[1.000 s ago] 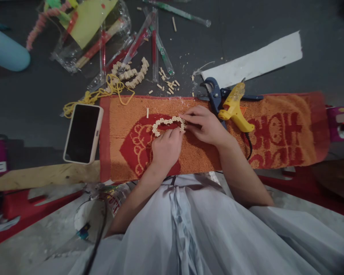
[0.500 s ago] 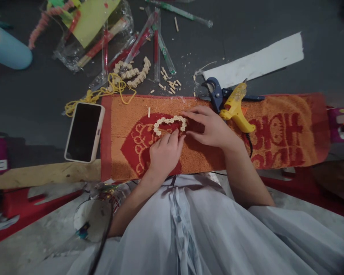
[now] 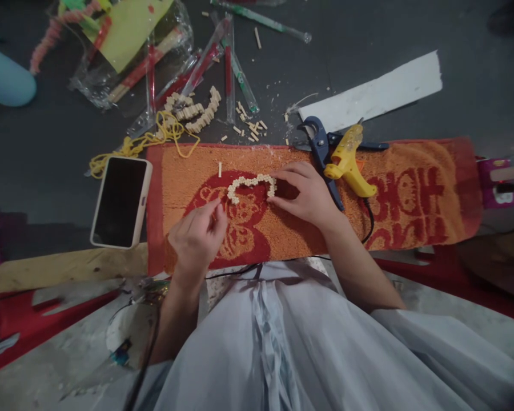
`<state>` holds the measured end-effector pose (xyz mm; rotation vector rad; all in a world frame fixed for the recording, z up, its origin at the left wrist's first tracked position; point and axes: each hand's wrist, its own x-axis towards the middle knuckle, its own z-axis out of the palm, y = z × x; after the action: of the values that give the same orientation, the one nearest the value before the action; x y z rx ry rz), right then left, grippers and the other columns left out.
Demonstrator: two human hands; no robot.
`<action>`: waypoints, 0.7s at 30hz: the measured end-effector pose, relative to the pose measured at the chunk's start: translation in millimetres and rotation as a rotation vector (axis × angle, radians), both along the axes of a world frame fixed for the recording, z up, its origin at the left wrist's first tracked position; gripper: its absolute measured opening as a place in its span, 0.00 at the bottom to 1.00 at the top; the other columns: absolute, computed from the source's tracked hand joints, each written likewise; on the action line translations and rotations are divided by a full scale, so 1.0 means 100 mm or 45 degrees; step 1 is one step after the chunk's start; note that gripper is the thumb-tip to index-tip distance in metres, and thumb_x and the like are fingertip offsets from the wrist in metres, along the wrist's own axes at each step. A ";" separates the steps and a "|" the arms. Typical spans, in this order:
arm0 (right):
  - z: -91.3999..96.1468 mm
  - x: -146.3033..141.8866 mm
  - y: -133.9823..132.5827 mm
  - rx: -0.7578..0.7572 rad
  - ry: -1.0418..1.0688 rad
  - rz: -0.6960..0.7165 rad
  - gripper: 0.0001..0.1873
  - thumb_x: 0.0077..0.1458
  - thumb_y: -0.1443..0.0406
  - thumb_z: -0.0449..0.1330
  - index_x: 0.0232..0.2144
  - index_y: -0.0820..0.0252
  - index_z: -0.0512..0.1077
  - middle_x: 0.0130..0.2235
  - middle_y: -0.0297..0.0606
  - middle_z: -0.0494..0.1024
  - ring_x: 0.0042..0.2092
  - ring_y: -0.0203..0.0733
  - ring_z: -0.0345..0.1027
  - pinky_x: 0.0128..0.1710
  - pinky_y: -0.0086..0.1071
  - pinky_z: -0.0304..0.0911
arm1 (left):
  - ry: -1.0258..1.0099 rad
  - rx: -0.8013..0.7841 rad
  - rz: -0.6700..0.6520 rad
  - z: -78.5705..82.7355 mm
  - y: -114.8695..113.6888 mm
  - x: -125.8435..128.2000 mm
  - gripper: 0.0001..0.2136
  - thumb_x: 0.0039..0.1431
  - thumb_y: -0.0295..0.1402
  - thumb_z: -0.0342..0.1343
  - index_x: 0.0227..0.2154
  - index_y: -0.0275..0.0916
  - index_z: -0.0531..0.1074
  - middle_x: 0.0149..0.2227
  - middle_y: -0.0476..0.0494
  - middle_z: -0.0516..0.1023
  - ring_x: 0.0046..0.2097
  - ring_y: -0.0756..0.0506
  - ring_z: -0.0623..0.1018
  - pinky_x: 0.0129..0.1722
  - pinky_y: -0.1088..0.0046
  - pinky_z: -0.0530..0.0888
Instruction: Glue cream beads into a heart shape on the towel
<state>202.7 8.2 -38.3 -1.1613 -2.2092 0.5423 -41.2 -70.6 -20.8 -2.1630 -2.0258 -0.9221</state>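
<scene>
Far left, a blue bottle (image 3: 6, 77) lies on the dark table (image 3: 68, 125). Next, a phone (image 3: 120, 201) lies beside the left end of an orange-and-red towel (image 3: 291, 242), with yellow string (image 3: 132, 147) beyond its top edge. The left hand (image 3: 197, 231) is over the towel, fingers curled and thumb near the forefinger; whether it pinches anything cannot be told. A loose stick (image 3: 220, 169) lies above it. At centre, a curved strip of small sticks (image 3: 251, 181) rests on the towel, apart from the left hand. The right hand (image 3: 306, 191) has thumb and fingers parted about the strip's right end; a firm grip cannot be confirmed. Farther right are a blue cutter (image 3: 320, 147), then a yellow glue gun (image 3: 346, 157), its cord running down the towel.
</scene>
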 end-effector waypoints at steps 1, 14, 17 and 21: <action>-0.01 0.00 0.00 0.008 0.004 -0.001 0.21 0.57 0.51 0.63 0.46 0.58 0.76 0.43 0.46 0.78 0.45 0.53 0.71 0.48 0.48 0.68 | -0.015 -0.016 0.025 -0.01 0.00 -0.04 0.10 0.63 0.34 0.55 0.37 0.40 0.81 0.26 0.45 0.81 0.27 0.49 0.77 0.28 0.74 0.70; 0.01 0.02 0.00 -0.048 -0.036 0.017 0.28 0.56 0.45 0.60 0.49 0.57 0.75 0.46 0.47 0.78 0.48 0.55 0.70 0.50 0.50 0.67 | -0.338 -0.310 -0.068 -0.12 0.06 -0.17 0.13 0.62 0.36 0.54 0.45 0.40 0.78 0.26 0.50 0.74 0.24 0.52 0.69 0.28 0.75 0.69; 0.00 0.02 0.00 -0.046 -0.041 0.015 0.27 0.57 0.45 0.59 0.50 0.57 0.75 0.46 0.47 0.78 0.48 0.54 0.70 0.50 0.50 0.67 | -0.394 -0.578 -0.160 -0.05 0.13 -0.18 0.19 0.59 0.37 0.55 0.53 0.39 0.72 0.28 0.52 0.71 0.25 0.53 0.66 0.27 0.76 0.66; -0.01 0.02 0.01 -0.054 -0.031 0.035 0.27 0.58 0.47 0.60 0.52 0.56 0.74 0.47 0.47 0.77 0.49 0.55 0.69 0.51 0.51 0.65 | -0.330 -0.885 -0.265 0.08 0.31 -0.20 0.29 0.55 0.43 0.59 0.59 0.39 0.67 0.31 0.51 0.72 0.27 0.52 0.67 0.28 0.74 0.65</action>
<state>204.3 9.4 -39.8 -1.1658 -2.2472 0.5919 -61.5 -40.0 -12.7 -2.7539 -2.5781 -0.5821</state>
